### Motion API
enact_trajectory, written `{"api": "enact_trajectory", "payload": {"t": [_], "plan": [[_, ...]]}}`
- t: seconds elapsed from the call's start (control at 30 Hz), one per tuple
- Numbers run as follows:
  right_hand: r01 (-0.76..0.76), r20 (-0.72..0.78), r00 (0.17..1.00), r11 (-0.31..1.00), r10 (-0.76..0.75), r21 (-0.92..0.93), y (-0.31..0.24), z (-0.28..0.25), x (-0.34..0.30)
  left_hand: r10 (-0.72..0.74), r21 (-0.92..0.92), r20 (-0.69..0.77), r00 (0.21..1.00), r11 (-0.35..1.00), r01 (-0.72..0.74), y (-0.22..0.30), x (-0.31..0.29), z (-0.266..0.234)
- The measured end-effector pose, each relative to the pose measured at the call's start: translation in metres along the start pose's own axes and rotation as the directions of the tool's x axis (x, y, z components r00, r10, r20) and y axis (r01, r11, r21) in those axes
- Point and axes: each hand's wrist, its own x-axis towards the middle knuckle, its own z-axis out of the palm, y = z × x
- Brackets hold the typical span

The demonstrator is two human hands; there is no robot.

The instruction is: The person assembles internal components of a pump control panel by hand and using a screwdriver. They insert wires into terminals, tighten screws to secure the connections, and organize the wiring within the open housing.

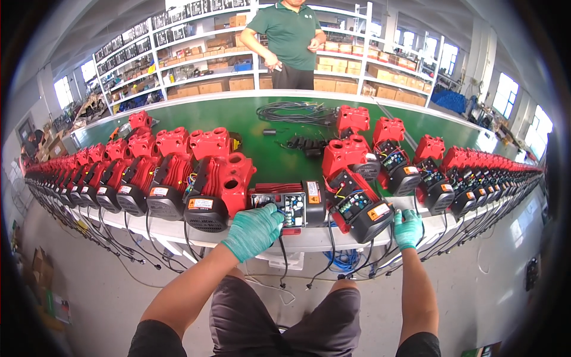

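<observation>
My left hand, in a green knit glove, lies at the left side of an uncovered circuit board on a red and black electric pump. Its fingers are pressed together by the wires there; whatever they hold is too small to make out. My right hand, gloved alike, rests at the table's front edge with thumb and fingers a little apart. Nothing shows in it. Beside it, to the left, sits another pump with its circuit board and wires exposed. Black power cords hang below the pumps.
Long rows of red pumps line the green-topped table on both sides. A bundle of grey cables and some black parts lie farther back. Across the table stands a person in a green shirt, before white shelves.
</observation>
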Motion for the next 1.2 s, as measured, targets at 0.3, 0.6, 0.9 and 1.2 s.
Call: {"api": "enact_trajectory", "payload": {"t": [0.3,0.6,0.9,1.2], "plan": [[0.046,-0.036,0.998,0.999,-0.045,0.001,-0.002,-0.002,-0.001,0.010,-0.005,-0.008,1.000,1.000,-0.010,0.001,0.001,-0.003],[0.007,0.022,1.000,1.000,-0.006,-0.031,-0.005,-0.007,-0.001,0.021,-0.017,-0.026,0.999,1.000,-0.021,-0.001,0.001,-0.001],[0.000,0.013,1.000,0.999,0.001,-0.034,-0.005,-0.004,0.001,0.011,-0.021,-0.017,1.000,1.000,-0.011,-0.001,0.003,-0.004],[0.116,0.035,0.993,0.987,-0.113,-0.108,0.027,0.017,-0.002,0.043,0.016,-0.014,0.999,0.999,-0.043,-0.006,0.001,0.002]]}}
